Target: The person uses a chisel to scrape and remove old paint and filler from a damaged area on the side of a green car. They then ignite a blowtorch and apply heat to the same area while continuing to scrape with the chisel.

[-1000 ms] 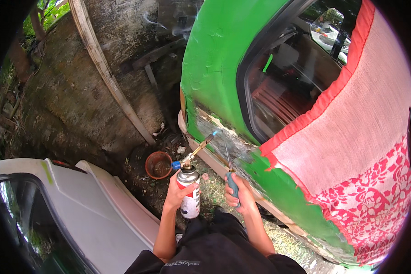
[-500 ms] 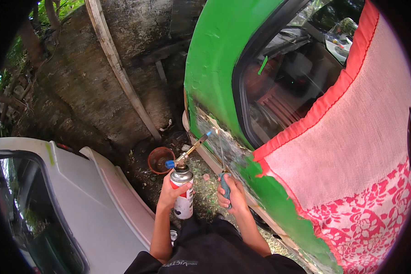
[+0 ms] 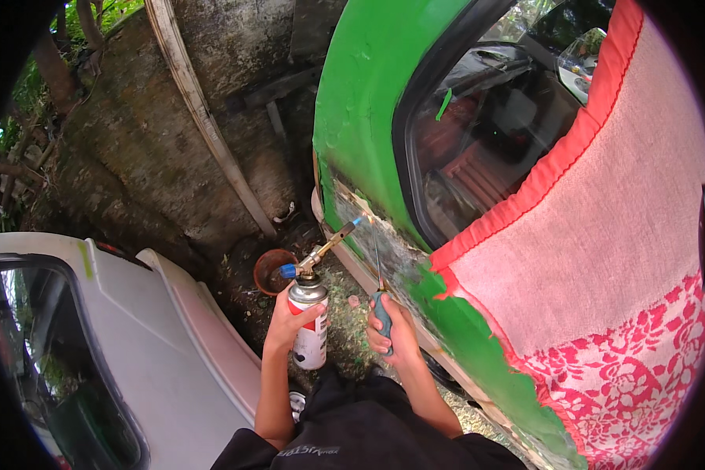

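My left hand point(image 3: 286, 323) is wrapped round the white and red can of a gas torch point(image 3: 311, 345), held upright. Its brass burner tube slants up and right, and a small blue flame at the tip meets the damaged strip of a green car body point(image 3: 368, 117). In my right hand point(image 3: 402, 333) is a screwdriver-like tool point(image 3: 381, 315) with a grey-blue handle and a thin shaft. The shaft points up to the same strip, near the flame; its exact tip is hard to make out. Around that strip the paint is scorched and stripped, with bare patches.
A pink and red patterned cloth point(image 3: 572, 219) hangs over the car's right part, beside the window point(image 3: 486, 149). At left stands a white car point(image 3: 172, 337). A reddish-brown bucket point(image 3: 268, 274) sits on the littered ground, and a wooden plank point(image 3: 204, 117) leans against the stained wall.
Torch and tool have shifted slightly left in view, as has the green car. Both hands keep their grips, and the flame stays at the damaged strip.
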Demonstrator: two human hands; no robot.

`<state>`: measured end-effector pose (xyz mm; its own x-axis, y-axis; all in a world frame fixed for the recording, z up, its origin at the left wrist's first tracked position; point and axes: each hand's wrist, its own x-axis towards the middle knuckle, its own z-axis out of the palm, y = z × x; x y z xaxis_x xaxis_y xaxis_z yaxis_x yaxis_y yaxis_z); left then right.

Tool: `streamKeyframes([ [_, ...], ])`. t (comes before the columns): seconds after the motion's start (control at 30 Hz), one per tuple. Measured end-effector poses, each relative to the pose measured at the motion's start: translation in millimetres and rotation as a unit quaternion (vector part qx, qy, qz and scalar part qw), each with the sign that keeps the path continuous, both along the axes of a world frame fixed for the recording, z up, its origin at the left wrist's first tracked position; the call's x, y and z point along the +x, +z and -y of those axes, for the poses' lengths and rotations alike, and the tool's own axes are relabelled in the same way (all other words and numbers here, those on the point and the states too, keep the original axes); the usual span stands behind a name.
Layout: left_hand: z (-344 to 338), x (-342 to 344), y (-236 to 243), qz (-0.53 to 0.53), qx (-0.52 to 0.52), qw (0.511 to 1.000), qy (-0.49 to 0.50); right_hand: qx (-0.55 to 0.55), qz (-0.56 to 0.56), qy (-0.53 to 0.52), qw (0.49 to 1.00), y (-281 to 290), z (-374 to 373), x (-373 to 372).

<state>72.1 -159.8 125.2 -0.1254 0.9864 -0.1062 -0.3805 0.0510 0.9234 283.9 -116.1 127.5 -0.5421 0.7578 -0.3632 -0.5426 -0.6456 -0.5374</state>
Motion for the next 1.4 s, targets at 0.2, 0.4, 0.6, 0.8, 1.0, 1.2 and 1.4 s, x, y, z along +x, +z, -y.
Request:
streamKeyframes([
  [0.2, -4, -14, -5, -0.02, -0.016, 0.999, -0.03, -0.005, -0.019, -0.004, 1.0, -1, 0, -12],
  [0.4, -11, -22, -1, -0.004, -0.021, 0.999, -0.037, -0.014, -0.02, -0.015, 1.0, -1, 1, -14],
  [0.6, -16, -25, 1, -0.008, -0.013, 0.999, -0.052, -0.018, -0.037, -0.026, 0.999, -6, 8, -13],
  [0.8, -16, -30, -2, 0.0, -0.012, 0.998, -0.062, -0.026, -0.06, -0.034, 0.997, -12, 9, -15],
  [1.0, -17, -35, -6, -0.01, -0.024, 0.998, -0.058, -0.025, -0.029, -0.035, 0.999, -13, 8, -20],
  [1.2, -15, -33, -3, -0.008, -0.028, 0.998, -0.049, -0.004, -0.001, -0.043, 0.999, -9, 5, -30],
  [1.4, -14, -29, -5, -0.001, -0.016, 0.998, -0.058, 0.015, -0.009, -0.05, 0.999, -10, 7, -27],
])
